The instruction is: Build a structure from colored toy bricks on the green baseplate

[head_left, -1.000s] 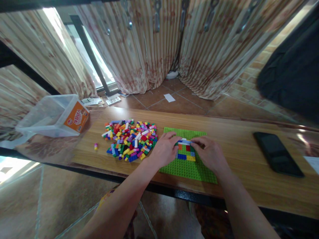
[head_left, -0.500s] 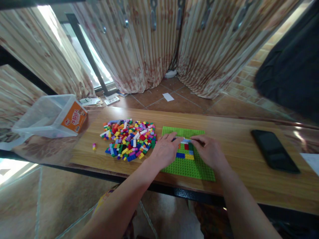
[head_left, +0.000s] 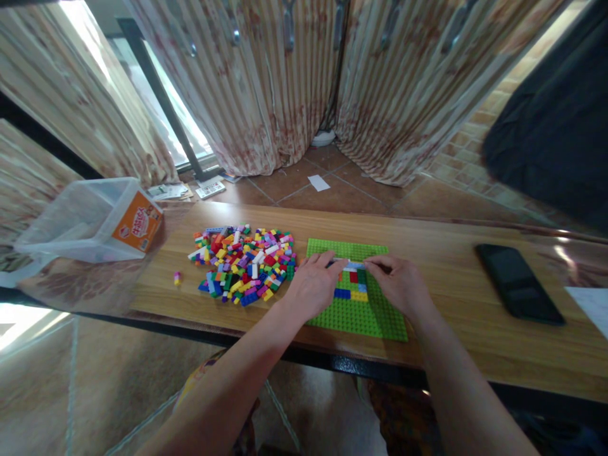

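A green studded baseplate lies on the table, carrying several toy bricks joined in a small block. Along the far side of that block runs a pale blue-white brick. My left hand has its thumb and fingers closed at the left end of this brick and covers part of the block. At the brick's right end, my right hand pinches with thumb and forefinger. Nearer to me on the plate are a blue brick and a yellow brick; a red brick shows between the hands.
A heap of mixed loose bricks spreads left of the plate. One small pink-and-yellow piece lies apart from it. A clear plastic bin with an orange label stands far left. On the right lies a black phone beside white paper.
The whole view has shifted slightly. Both hands stay at the two ends of the pale brick, with hardly any movement over the plate.
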`<control>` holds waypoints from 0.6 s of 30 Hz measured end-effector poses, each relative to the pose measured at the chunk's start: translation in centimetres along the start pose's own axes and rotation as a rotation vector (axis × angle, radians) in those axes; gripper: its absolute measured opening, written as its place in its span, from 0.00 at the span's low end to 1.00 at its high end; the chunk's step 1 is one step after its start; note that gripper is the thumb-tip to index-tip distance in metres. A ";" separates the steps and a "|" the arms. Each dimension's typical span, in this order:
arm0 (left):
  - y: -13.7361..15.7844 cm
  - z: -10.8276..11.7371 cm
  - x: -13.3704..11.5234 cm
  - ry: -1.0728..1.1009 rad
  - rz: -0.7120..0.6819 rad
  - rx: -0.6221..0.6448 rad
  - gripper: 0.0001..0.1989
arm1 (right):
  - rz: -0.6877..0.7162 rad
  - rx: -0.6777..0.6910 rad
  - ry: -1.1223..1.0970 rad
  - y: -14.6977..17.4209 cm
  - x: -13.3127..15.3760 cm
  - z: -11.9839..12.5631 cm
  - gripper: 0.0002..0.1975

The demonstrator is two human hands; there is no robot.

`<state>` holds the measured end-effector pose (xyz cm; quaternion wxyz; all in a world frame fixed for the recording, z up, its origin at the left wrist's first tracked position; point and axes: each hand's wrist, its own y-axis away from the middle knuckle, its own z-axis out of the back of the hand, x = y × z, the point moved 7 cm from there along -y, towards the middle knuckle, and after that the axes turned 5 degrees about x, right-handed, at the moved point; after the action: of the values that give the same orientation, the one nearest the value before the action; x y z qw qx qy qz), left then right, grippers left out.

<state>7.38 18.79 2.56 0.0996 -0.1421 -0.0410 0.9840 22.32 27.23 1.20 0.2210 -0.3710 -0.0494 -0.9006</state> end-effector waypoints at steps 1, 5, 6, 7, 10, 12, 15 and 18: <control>0.0 0.0 0.0 -0.002 0.000 0.003 0.20 | 0.001 0.004 -0.001 0.0 0.0 -0.1 0.14; 0.0 0.3 -0.3 -0.021 0.012 0.032 0.21 | 0.004 -0.002 0.004 0.0 0.0 0.0 0.14; 0.1 0.4 -0.3 -0.029 0.023 0.041 0.21 | 0.003 -0.005 0.002 0.0 0.1 0.0 0.14; 0.1 0.4 -0.4 -0.038 0.036 0.049 0.22 | 0.002 -0.007 -0.001 0.0 0.1 0.0 0.14; 0.3 0.3 -0.6 -0.066 0.067 0.064 0.24 | -0.002 -0.004 -0.010 -0.1 0.3 0.1 0.13; 0.4 0.1 -0.7 -0.086 0.080 0.062 0.25 | -0.013 0.000 -0.003 -0.1 0.4 0.1 0.13; 0.4 0.0 -1.1 -0.110 0.099 0.061 0.25 | -0.024 0.003 0.013 -0.3 0.5 0.1 0.13; 0.5 -0.1 -1.6 -0.121 0.124 0.078 0.24 | -0.013 0.001 0.028 -0.3 0.6 0.0 0.13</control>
<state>8.77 18.02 2.88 0.0413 -0.0807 0.0000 0.9959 21.81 27.30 1.65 0.2159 -0.3580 -0.0494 -0.9071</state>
